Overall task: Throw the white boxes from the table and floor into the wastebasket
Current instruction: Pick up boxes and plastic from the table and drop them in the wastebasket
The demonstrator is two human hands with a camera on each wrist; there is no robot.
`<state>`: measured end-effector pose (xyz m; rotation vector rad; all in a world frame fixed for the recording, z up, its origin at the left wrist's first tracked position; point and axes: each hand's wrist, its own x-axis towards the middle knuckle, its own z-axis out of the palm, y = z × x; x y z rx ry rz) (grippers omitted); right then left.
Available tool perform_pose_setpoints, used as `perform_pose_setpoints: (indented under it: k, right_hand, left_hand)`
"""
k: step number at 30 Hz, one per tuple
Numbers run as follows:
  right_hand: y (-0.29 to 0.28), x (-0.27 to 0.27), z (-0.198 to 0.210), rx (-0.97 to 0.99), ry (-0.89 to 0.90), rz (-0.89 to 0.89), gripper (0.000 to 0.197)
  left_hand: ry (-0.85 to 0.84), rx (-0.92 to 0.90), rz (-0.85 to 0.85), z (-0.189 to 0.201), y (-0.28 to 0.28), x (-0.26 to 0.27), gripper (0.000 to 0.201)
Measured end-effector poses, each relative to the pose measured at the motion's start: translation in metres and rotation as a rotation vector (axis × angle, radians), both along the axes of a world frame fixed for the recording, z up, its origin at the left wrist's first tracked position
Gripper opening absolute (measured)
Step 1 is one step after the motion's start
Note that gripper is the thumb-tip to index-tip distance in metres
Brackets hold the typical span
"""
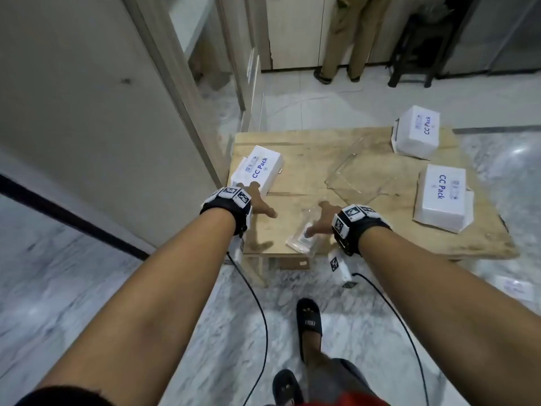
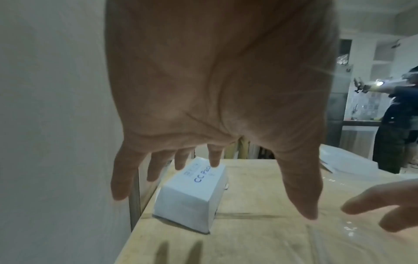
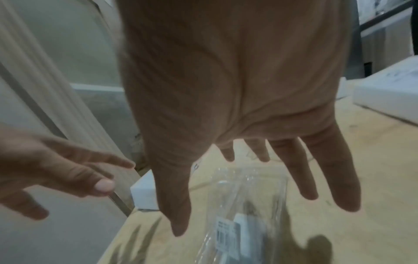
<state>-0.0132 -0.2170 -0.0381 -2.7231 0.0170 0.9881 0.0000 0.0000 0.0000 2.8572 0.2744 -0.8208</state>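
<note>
Three white "CC Pack" boxes lie on the low wooden table (image 1: pixel 366 247): one at the left edge (image 1: pixel 257 168), one at the far right corner (image 1: pixel 417 131), one at the right (image 1: pixel 442 197). Another white box (image 1: pixel 515 287) lies on the floor at the right. My left hand (image 1: pixel 262 200) hovers open just in front of the left box (image 2: pixel 187 201), fingers spread, not touching it. My right hand (image 1: pixel 317 219) is open above a small clear plastic pack (image 1: pixel 303 237), holding nothing. No wastebasket is in view.
A larger clear plastic tray (image 1: pixel 360 177) lies mid-table. A wall and door frame (image 1: pixel 175 112) run close along the table's left side. A person (image 1: pixel 345 39) stands at the back beside a black stool (image 1: pixel 418 45). Cables trail on the marble floor by my sandalled feet (image 1: pixel 308 320).
</note>
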Motion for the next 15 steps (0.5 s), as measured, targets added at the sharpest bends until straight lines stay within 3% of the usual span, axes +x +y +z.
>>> perform_pose_setpoints:
  k: [6,9,12,15]
  right_hand:
    - [0.016,0.037,-0.031,-0.018,0.071,-0.139,0.136]
    - [0.025,0.054,-0.043,0.050,0.047,-0.213,0.125]
    - [0.028,0.065,-0.045,0.081,0.007,-0.183,0.105]
    - [0.028,0.072,-0.051,0.101,-0.043,-0.148,0.098]
  left_hand:
    - [-0.024,-0.055,0.169,-0.039,0.008,0.053,0.134]
    - [-0.012,-0.082,0.231,-0.054,0.014,0.073,0.135]
    - [-0.061,-0.119,0.277,-0.068,0.020,0.085,0.129]
    - [-0.112,-0.179,0.345,-0.083,0.025,0.095,0.117]
